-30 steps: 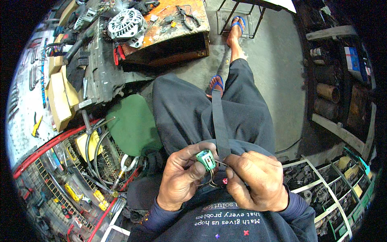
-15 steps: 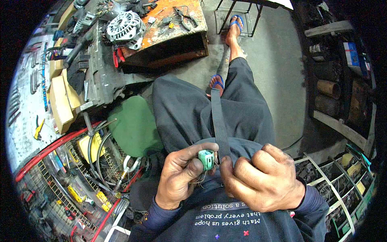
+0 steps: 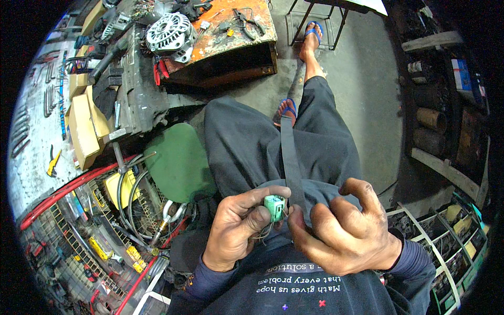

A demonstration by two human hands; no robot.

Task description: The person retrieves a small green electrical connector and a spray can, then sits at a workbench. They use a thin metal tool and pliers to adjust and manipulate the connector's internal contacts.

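Observation:
My left hand (image 3: 235,226) pinches a small green plastic connector (image 3: 275,208) between thumb and forefinger, in front of my shirt. Thin wires (image 3: 265,232) hang below it, by the thumb. My right hand (image 3: 346,231) is close beside the connector on the right. Its thumb tip almost meets the connector, next to a short thin strand, while the forefinger is raised and bent and the other fingers curl in. Whatever lies between that thumb and the curled fingers is too small or hidden to make out. A dark strap (image 3: 292,163) hangs behind the hands.
At the far left is a cluttered bench with an alternator (image 3: 170,35), pliers (image 3: 248,23) and a cardboard box (image 3: 84,128). A green stool seat (image 3: 180,164) stands left of my legs. Cables and tools fill a rack (image 3: 113,231) at lower left; shelves (image 3: 436,139) line the right.
My right forefinger has lifted and straightened somewhat from its curl. The right thumb has come closer to the connector. My left hand keeps its pinch, and the whole view has shifted slightly.

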